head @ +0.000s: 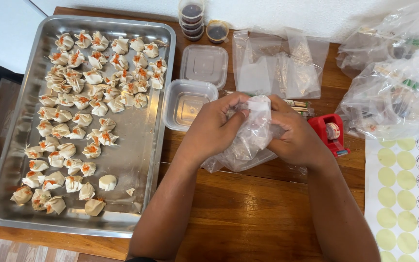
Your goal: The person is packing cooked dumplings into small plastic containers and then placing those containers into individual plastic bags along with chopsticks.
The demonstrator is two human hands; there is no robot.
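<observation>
Wooden tabletop (248, 213): near its middle, left hand (214, 128) and right hand (297, 138) pinch a clear plastic bag (250, 138) between them; the thin film could tear under hard twisting, and the open plastic container (187, 104) sits just beside

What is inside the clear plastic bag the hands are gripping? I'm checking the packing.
The bag is crumpled between the left hand and right hand. Its contents cannot be made out through the folds and hands.
</observation>
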